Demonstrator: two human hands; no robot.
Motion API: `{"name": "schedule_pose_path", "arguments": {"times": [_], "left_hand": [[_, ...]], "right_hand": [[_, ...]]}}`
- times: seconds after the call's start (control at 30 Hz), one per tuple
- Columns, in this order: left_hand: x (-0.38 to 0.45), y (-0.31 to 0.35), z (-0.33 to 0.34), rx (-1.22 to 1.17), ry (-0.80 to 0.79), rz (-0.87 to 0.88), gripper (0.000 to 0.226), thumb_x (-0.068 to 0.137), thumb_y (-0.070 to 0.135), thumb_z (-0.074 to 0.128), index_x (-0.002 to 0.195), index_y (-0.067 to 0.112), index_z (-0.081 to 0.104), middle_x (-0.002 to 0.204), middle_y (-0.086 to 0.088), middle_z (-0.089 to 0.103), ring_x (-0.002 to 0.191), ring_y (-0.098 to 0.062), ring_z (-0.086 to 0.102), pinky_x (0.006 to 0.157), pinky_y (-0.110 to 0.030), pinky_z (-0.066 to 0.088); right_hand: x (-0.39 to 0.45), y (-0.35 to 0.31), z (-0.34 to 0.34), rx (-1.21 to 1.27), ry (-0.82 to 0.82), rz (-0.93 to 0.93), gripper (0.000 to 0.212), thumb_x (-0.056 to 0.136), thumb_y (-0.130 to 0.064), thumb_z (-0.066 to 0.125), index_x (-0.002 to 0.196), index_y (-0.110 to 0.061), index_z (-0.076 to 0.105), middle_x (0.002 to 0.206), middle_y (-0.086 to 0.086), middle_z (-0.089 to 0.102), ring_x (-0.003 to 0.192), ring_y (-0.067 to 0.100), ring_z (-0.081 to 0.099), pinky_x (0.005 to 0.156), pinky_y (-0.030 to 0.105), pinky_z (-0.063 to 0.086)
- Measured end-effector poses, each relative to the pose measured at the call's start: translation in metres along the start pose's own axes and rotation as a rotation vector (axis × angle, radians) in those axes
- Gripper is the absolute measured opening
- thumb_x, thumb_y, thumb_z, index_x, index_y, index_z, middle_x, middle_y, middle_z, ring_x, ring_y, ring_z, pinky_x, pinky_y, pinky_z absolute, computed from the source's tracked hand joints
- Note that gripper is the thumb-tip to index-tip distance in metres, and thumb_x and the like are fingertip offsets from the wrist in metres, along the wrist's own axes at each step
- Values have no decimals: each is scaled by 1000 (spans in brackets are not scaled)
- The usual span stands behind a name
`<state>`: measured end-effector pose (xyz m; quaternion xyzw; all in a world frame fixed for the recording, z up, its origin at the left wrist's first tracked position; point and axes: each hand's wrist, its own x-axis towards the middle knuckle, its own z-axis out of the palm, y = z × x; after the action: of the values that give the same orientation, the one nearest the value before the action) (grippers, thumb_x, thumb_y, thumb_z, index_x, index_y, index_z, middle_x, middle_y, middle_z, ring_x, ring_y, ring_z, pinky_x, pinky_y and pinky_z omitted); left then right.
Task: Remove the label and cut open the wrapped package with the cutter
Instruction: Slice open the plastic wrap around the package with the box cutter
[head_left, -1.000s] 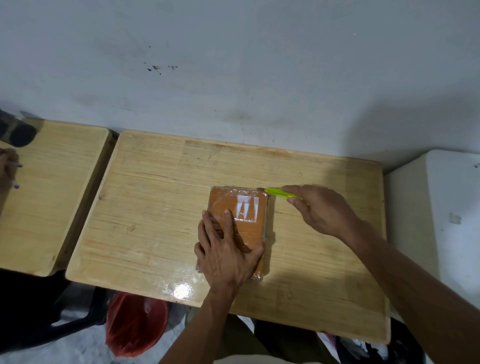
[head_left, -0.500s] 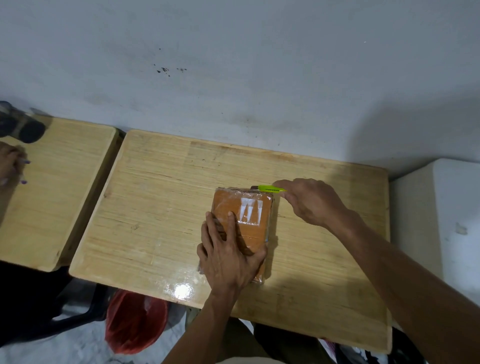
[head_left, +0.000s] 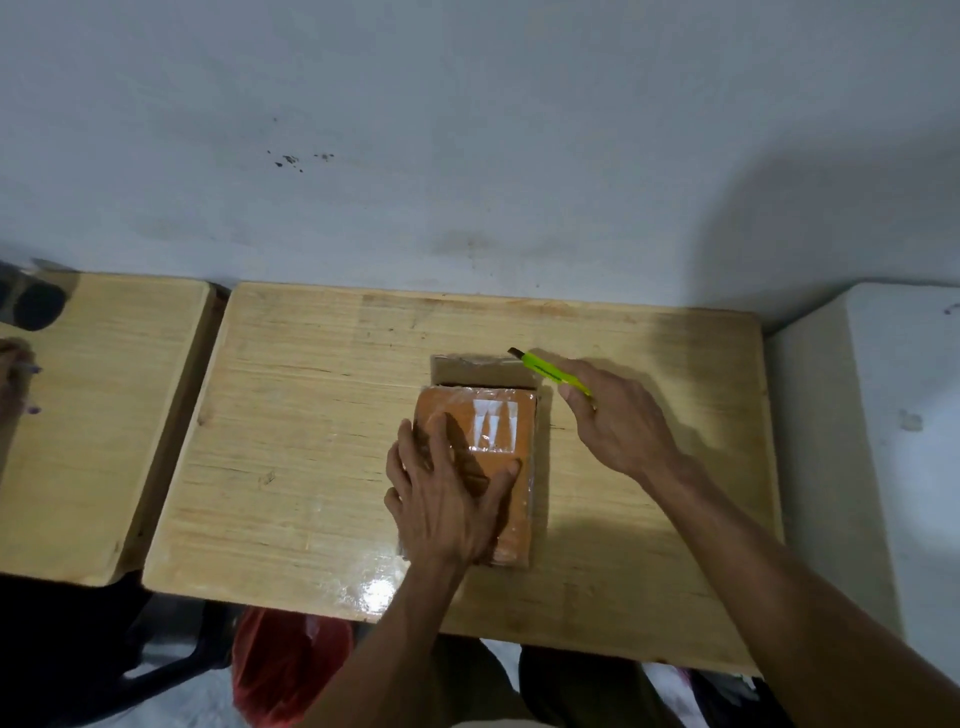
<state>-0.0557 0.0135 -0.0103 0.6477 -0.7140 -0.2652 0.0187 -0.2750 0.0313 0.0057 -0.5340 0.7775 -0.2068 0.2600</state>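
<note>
An orange package (head_left: 519, 467) in clear plastic wrap lies on the wooden table (head_left: 311, 467), with white label remnants (head_left: 495, 425) on its top. At its far end a brown cardboard flap (head_left: 483, 371) lies open, flat on the table. My left hand (head_left: 449, 499) presses flat on the near half of the package, fingers spread. My right hand (head_left: 618, 421) is to the right of the package and holds a lime-green cutter (head_left: 550, 371). The cutter's tip points at the flap's far right corner.
A second wooden table (head_left: 104, 415) stands to the left, where another person's hand (head_left: 15, 384) holds a pen. A white block (head_left: 883, 441) borders the table on the right. A red bag (head_left: 285, 670) lies on the floor below the front edge. The wall is close behind.
A cardboard flap at the package's far end has come open and now lies flat. My right hand with the cutter has drawn back to the right. My left hand stays on the package.
</note>
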Motion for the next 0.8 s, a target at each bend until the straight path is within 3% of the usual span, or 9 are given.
{"name": "schedule_pose_path", "arguments": {"times": [0.1, 0.2, 0.33, 0.4, 0.5, 0.6, 0.7, 0.8], "left_hand": [[37, -1, -16, -17, 15, 141, 101, 75, 81, 56, 153, 33, 14, 165, -3, 0, 149, -34, 5, 110, -64, 30], [84, 2, -29, 95, -125, 302, 105, 75, 79, 56, 157, 34, 6, 167, -3, -8, 151, -32, -7, 113, -63, 24], [128, 6, -33, 215, -433, 477, 114, 66, 89, 45, 157, 35, 3, 167, -4, -8, 151, -25, -18, 123, -53, 2], [135, 9, -33, 233, -527, 521, 108, 69, 84, 42, 157, 34, 7, 167, -7, -3, 152, -24, -16, 121, -43, -7], [140, 5, -29, 244, -522, 604, 96, 74, 84, 35, 156, 38, 19, 165, -8, 14, 153, -24, -2, 122, -40, -2], [135, -6, -25, 239, -485, 727, 78, 86, 76, 29, 154, 37, 27, 161, -5, 31, 151, -21, 14, 123, -40, 5], [116, -12, -33, 189, -438, 755, 65, 96, 60, 42, 153, 31, 30, 156, -10, 40, 145, -27, 30, 120, -43, 20], [93, -21, -42, 150, -410, 647, 70, 96, 52, 53, 155, 26, 26, 153, -12, 43, 138, -33, 42, 110, -42, 35]], "right_hand": [[-28, -8, 13, 140, 138, 144, 26, 100, -35, 47, 122, -27, 59, 93, 4, 71, 84, 29, 65, 71, 39, 52], [-69, -27, 35, 333, 269, 322, 17, 99, -31, 51, 102, -19, 63, 73, 0, 63, 66, 18, 60, 62, 34, 49], [-125, -66, 77, 484, 414, 522, 10, 100, -26, 50, 95, -24, 58, 85, -5, 57, 81, 14, 56, 69, 18, 39], [-146, -92, 97, 551, 435, 712, 9, 100, -32, 46, 100, -27, 54, 92, -7, 53, 91, 15, 54, 73, 20, 35], [-158, -123, 121, 701, 506, 879, 18, 100, -39, 42, 99, -27, 55, 97, -5, 56, 93, 16, 55, 76, 27, 41], [-151, -141, 129, 852, 639, 986, 21, 101, -41, 41, 92, -28, 55, 89, -3, 60, 85, 15, 58, 70, 32, 45], [-141, -144, 129, 833, 753, 952, 26, 102, -38, 42, 94, -18, 57, 84, -5, 58, 81, 16, 56, 70, 32, 42], [-135, -131, 126, 794, 813, 930, 26, 101, -35, 45, 95, -13, 57, 79, -2, 60, 80, 22, 57, 71, 33, 44]]}}
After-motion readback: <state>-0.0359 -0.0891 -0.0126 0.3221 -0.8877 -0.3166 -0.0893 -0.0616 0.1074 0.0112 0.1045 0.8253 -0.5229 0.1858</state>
